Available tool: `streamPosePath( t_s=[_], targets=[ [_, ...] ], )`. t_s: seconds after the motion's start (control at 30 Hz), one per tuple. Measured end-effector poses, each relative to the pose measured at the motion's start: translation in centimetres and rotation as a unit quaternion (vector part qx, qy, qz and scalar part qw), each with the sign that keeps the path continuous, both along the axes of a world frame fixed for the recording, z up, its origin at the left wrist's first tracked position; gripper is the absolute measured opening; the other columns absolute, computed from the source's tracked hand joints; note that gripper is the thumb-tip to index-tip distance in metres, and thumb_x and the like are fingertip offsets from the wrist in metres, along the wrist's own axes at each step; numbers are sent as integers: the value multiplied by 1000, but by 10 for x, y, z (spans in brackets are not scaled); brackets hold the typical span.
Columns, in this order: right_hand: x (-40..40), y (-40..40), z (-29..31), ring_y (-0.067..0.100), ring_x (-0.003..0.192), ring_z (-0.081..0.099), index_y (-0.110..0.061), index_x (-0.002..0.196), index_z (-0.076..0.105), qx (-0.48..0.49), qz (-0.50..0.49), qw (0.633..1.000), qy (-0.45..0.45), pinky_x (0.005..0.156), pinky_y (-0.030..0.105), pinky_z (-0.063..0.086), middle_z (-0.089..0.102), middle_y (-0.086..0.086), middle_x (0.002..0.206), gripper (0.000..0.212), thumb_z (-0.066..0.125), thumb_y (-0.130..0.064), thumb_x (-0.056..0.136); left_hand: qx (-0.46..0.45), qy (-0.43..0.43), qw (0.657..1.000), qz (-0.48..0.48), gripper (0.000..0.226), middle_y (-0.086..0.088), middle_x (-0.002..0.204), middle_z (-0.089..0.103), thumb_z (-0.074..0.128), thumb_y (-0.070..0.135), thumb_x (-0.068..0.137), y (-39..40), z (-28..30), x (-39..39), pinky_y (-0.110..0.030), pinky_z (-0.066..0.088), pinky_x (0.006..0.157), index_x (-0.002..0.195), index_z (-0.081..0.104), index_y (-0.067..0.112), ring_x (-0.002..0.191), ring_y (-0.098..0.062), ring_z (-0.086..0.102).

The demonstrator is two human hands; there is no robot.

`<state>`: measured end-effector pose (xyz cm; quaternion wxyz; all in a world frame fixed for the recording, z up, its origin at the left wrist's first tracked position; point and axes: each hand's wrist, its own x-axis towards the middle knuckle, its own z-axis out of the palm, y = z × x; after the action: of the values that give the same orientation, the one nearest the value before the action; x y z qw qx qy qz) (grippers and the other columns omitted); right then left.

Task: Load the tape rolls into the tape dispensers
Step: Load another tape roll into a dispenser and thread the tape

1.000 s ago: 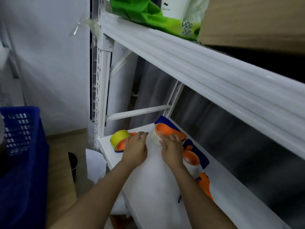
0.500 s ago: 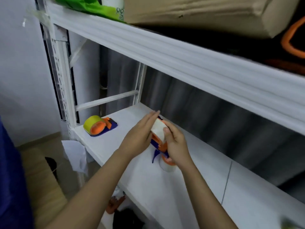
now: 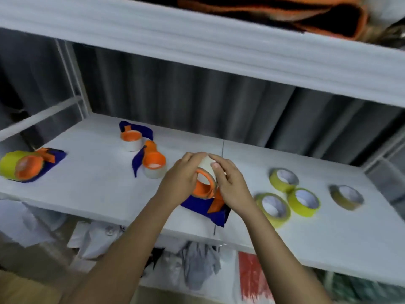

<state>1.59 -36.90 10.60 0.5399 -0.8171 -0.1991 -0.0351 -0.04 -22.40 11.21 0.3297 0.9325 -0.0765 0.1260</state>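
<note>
A white shelf board point(image 3: 92, 189) runs across the whole view, with a second white shelf point(image 3: 197, 47) overhead carrying a folded orange-and-black item point(image 3: 285, 12). Behind the board hangs a grey corrugated backing point(image 3: 175, 95). Below the board, from about 6 to 8 o'clock, lie crumpled white and grey cloths point(image 3: 197, 262).

At the centre both hands meet around a tape dispenser point(image 3: 206, 194) with an orange hub and a blue body, whose lower end sits at the front edge of the board. A white tape roll point(image 3: 207, 166) sits on its hub. The left hand point(image 3: 179, 183) has its fingers curled round the roll's left side. The right hand point(image 3: 230, 185) has its fingers wrapped over the right side, with the thumb laid on the roll's top.

At 9 o'clock, by the board's left end, lies a dispenser loaded with a yellow roll point(image 3: 24, 164). At 11 o'clock, towards the back, stands another orange-and-blue dispenser with a pale roll point(image 3: 132, 138), and just beside it, nearer the hands, a third of the same kind point(image 3: 153, 164).

At 3 o'clock, loose on the board, three yellow-green tape rolls point(image 3: 282, 178) point(image 3: 272, 208) point(image 3: 303, 201) lie flat close together, the front two touching or nearly so. A duller olive roll point(image 3: 346, 196) lies apart, further right.
</note>
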Motion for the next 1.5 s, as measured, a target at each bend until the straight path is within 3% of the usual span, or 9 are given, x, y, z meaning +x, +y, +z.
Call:
streamPosePath(
  t_s=[0.33,0.57,0.63,0.83,0.93,1.03,1.2,1.37,1.5],
  targets=[
    [-44,-151,-2,5,109,61,-34,135,46,47,-10,991,128,92,31,54,64,-4,119,57,69,-21,84,-30,24,999,-25,36,-5,127,53,43,14,96,-121,-6,0,-36,50,87,132,42,22,105,-24,55],
    [-39,-235,-2,-3,103,61,-30,135,47,33,-7,988,152,78,12,51,64,-11,118,61,73,-16,82,-36,40,999,-6,33,-4,111,61,45,20,96,-208,-15,3,-31,49,73,128,41,25,91,-21,59],
    [-36,-265,-6,-1,102,63,-27,133,49,45,3,986,159,79,14,51,65,-16,115,56,70,-12,84,-65,66,996,-16,36,-1,108,61,44,27,96,-232,-17,2,-31,49,73,131,37,29,92,-22,60],
    [-16,-341,-26,21,115,61,-12,136,49,124,33,961,246,99,34,49,63,7,126,52,61,-2,87,-272,170,945,-66,28,1,119,62,53,27,94,-287,-27,5,-34,51,90,122,56,25,102,-13,59],
    [-8,-358,-30,22,116,61,-13,131,54,131,54,957,252,96,32,49,64,8,125,46,59,0,88,-298,201,930,-77,33,4,123,61,45,34,97,-303,-32,7,-37,49,95,130,53,31,110,-14,58],
    [-1,-364,-31,20,111,63,-18,128,57,111,56,960,249,91,30,52,66,4,123,43,61,-2,88,-297,200,931,-73,25,12,110,61,39,37,99,-313,-32,10,-32,54,85,119,54,42,102,-9,59],
    [8,-363,-31,25,108,65,-20,126,59,104,44,966,234,95,37,52,66,8,120,41,62,-5,89,-261,186,946,-55,34,4,115,56,37,35,100,-319,-36,24,-21,53,67,131,47,29,99,-10,56],
    [18,-364,-31,19,102,67,-32,114,63,90,30,972,213,88,29,55,69,0,114,33,65,-11,88,-269,198,941,-59,29,-2,115,57,38,24,100,-324,-38,37,-47,55,85,127,46,32,105,-22,57],
    [26,-363,-38,15,100,68,-31,116,60,88,14,974,209,82,24,56,69,-3,113,35,66,-13,87,-280,222,931,-72,29,10,100,58,40,20,98,-325,-44,45,-40,57,83,99,47,48,94,-11,58]
  ],
)
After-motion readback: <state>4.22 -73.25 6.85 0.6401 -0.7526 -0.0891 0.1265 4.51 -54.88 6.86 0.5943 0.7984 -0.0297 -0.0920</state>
